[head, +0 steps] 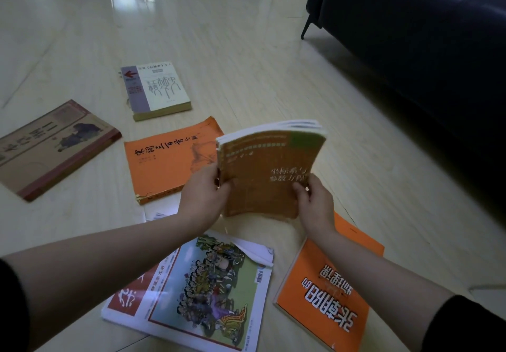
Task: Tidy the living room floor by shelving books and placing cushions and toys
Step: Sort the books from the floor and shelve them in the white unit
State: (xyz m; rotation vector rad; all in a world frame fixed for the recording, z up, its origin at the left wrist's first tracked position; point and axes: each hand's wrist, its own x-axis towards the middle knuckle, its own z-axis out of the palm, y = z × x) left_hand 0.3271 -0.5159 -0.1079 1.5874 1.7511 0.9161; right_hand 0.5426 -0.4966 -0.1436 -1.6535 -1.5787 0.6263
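Left hand (202, 195) and right hand (315, 203) fingers (299, 188) clasp the brown book (262, 165) — titled 坐标系与参数方程.

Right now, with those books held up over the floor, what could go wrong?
1. The held books are several thin ones, fanned apart at the top and pinched only near the bottom; one might slide out.
2. The magazine lying close by has a page curled up; a dropped book or a knee could crease it.

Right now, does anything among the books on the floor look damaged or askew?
Yes. The cartoon-cover magazine has its far corner curled back, and the orange book beyond it looks frayed at its spine corner.
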